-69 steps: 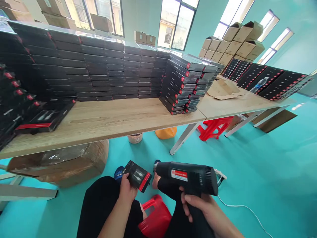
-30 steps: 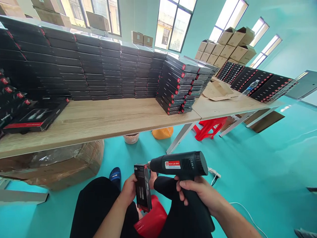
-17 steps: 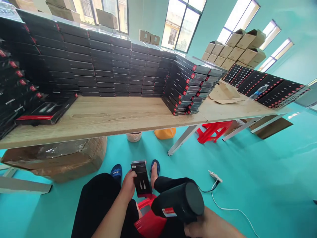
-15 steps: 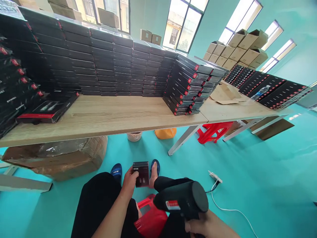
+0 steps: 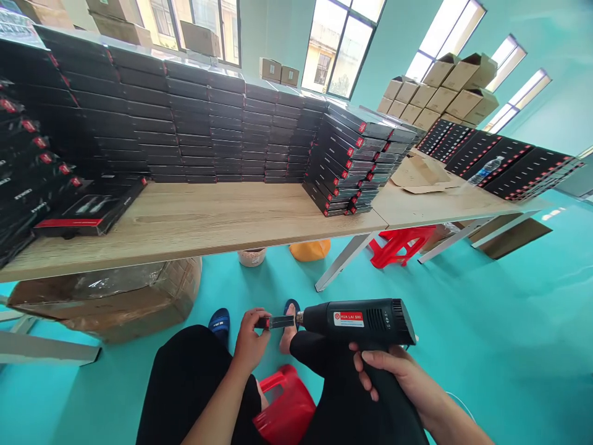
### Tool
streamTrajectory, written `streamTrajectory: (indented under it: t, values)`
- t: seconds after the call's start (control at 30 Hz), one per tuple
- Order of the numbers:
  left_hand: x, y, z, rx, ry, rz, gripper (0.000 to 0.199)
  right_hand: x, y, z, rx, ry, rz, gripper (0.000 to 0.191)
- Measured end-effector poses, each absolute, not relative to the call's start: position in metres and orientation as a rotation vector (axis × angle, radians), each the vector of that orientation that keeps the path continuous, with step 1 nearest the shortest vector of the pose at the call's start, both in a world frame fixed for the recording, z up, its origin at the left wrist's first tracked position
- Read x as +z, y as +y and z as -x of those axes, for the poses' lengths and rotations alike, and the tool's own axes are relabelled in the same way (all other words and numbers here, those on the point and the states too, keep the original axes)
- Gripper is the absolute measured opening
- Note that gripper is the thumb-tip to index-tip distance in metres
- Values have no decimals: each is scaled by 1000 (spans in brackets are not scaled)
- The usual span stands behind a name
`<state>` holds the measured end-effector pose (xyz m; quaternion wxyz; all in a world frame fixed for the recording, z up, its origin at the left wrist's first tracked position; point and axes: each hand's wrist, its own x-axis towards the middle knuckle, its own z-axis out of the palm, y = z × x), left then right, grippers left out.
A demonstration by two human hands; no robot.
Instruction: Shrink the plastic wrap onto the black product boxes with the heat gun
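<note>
While the left hand (image 5: 250,341) pinches a slim black retail box (image 5: 276,322) between thumb and fingers, the box shows only its thin edge, a dark strip with a red end, held level over the person's lap. Just beside its far end sits the nozzle of a black heat gun (image 5: 356,321), which bears a red-and-white "HUA LAI SHI" label. The right hand (image 5: 393,371) is clenched around the gun's handle, fingers wrapped fully round it.

Along the rear edge of a long light-wood desk (image 5: 185,216) rise tall stacks of black boxes with red corners (image 5: 222,136). Near the desk's left end, one box (image 5: 90,210) lies flat, its window showing two pale items. Tan cardboard cartons (image 5: 440,86) are piled beyond the desk's far end.

Earlier, the box faced the camera broadside, and the gun pointed its rear end upward. Now the box is turned edge-on, and the gun lies side-on, aimed at it.
</note>
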<state>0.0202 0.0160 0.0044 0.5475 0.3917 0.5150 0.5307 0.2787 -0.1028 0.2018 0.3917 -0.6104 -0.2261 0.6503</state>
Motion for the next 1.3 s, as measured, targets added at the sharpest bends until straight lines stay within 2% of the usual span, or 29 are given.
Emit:
streamTrajectory:
  t: [0.23, 0.6, 0.77, 0.93, 1.1, 1.3]
  values:
    - [-3, 17, -21, 1210, 1314, -1241, 35, 205, -99, -247, 1769, -781, 1470, 38]
    - [-21, 19, -15, 1175, 1520, -1796, 36, 212, -91, -230, 1688, -931, 1602, 31]
    - [-21, 19, -16, 1162, 1507, -1796, 36, 203, -93, -229, 1732, -928, 1593, 31]
    - [-25, 18, -14, 1172, 1516, -1652, 40, 197, -90, -242, 1495, -876, 1771, 31]
    - [-29, 22, -15, 1153, 1478, -1608, 35, 207, -93, -232, 1772, -848, 1591, 31]
    - [-27, 24, -15, 1129, 1453, -1614, 37, 206, -90, -225, 1630, -873, 1663, 31]
